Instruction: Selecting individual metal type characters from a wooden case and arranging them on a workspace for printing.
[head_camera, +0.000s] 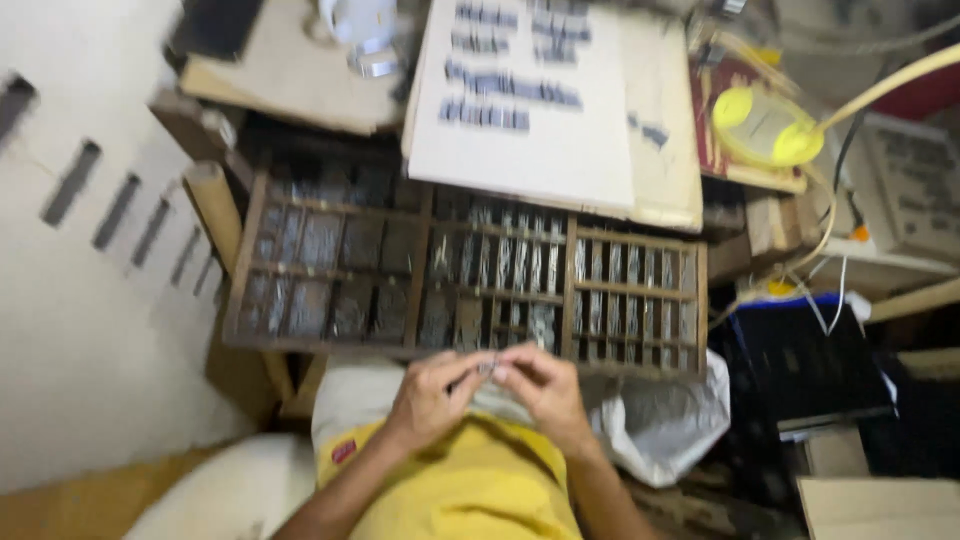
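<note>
Far left: pale wall (70, 330) with a row of dark slots. Frame is motion-blurred throughout.

Left-centre: wooden compartment tray (465, 280), many small cells holding grey metal pieces, resting just beyond the person's lap.

Centre, low: left hand (432, 395) and right hand (545, 390) meet fingertip to fingertip, both pinched shut on a small grey metal piece (487, 368) held just above the tray's near edge. Yellow garment below.

Risk, as a judgement: the piece is tiny and held only at the fingertips; a slip could drop it into a wrong cell or into the lap, where it would be hard to find among similar pieces.

Centre, top: flat white sheet (530, 100) leaning over the tray's far side, with rows of short dark blocks; too blurred to tell more.

Right of the hands: crumpled white plastic bag (660, 420).

Right, top: round yellow object (765, 125) on a red rectangular packet (715, 110). Further right, a dark blue-edged box (810, 365) and cardboard pieces.
</note>
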